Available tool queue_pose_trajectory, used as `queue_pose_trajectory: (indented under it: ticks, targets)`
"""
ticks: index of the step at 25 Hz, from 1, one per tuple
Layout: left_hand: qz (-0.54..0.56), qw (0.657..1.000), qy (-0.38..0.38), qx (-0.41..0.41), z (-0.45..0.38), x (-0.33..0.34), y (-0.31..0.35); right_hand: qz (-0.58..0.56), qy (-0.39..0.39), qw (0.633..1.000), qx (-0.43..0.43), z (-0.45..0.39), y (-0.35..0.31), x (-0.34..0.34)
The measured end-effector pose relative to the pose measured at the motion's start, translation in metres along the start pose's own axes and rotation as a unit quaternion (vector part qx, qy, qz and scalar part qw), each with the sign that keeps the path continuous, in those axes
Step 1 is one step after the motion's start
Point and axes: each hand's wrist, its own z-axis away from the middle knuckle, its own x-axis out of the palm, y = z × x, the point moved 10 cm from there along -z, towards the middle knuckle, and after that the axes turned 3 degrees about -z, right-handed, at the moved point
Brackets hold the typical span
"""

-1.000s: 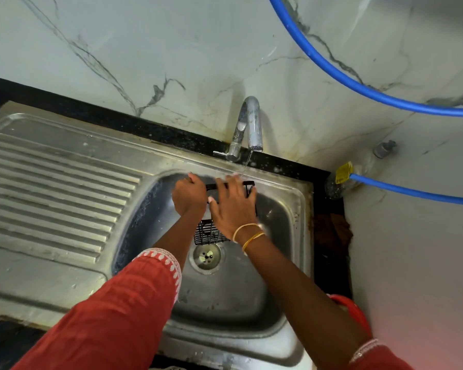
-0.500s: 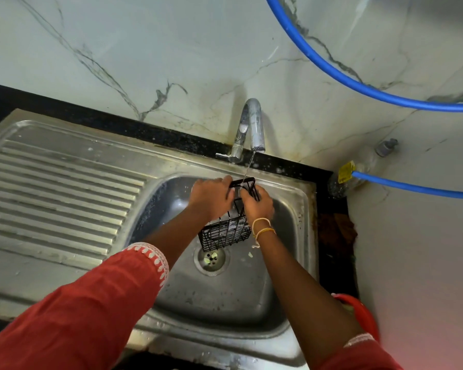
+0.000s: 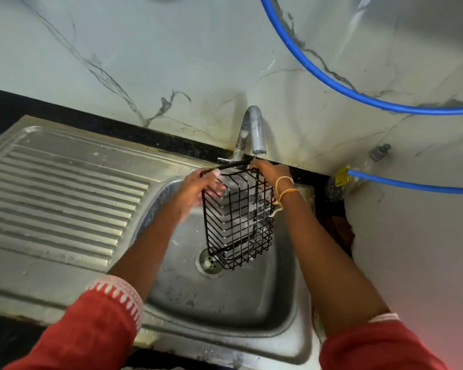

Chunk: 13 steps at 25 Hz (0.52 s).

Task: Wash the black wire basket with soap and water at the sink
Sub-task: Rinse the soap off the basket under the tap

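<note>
Basket: black wire basket point(image 3: 238, 220) held above the sink bowl point(image 3: 225, 297), just below the tap spout point(image 3: 258, 140); tilted, one end up at the tap, the other low over the drain point(image 3: 210, 261). White suds cling to the wires on its right side.
Left hand: left hand point(image 3: 198, 186) grips the basket's upper left edge, fingers curled round the top wire.
Right hand: right hand point(image 3: 269, 170) holds the upper right corner by the spout, fingers wrapped on the frame; yellow bangles point(image 3: 285, 186) at the wrist.
Water: cannot tell if the tap runs.
Sink: steel, ribbed drainboard point(image 3: 62, 190) to the left.
Wall: marble-patterned, two blue hoses point(image 3: 332, 81) across it.
Sleeves: red point(image 3: 91, 335), white trim.
</note>
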Motion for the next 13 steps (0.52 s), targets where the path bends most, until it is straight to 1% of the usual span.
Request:
queue_pose_trajectory:
  ticks: [2, 4, 6, 8, 10, 11, 13]
  targets:
    - [-0.067, 0.995, 0.054, 0.049, 0.015, 0.008, 0.003, -0.022, -0.01, 1.0, 0.005, -0.005, -0.005, -0.002]
    - [-0.101, 0.989, 0.089, 0.061, 0.02, 0.014, 0.008, -0.011, -0.025, 1.0, 0.003, -0.003, -0.013, 0.003]
    - [-0.1, 0.988, 0.109, 0.043, 0.017, 0.008, 0.009, 0.004, -0.027, 1.0, 0.007, 0.0, -0.016, 0.005]
    - [-0.096, 0.989, 0.112, 0.013, 0.015, 0.003, 0.005, 0.034, -0.017, 0.999, 0.003, 0.0, -0.017, 0.002]
    - [-0.075, 0.99, 0.12, -0.005, 0.019, 0.007, 0.003, 0.099, 0.003, 0.995, -0.029, 0.004, -0.026, 0.001]
    - [-0.063, 0.988, 0.14, -0.01, 0.022, 0.008, 0.005, 0.134, 0.02, 0.989, -0.064, 0.013, -0.033, 0.003]
    - [-0.021, 0.982, 0.186, -0.039, 0.027, 0.005, 0.003, 0.176, 0.055, 0.969, -0.166, 0.044, -0.039, 0.019]
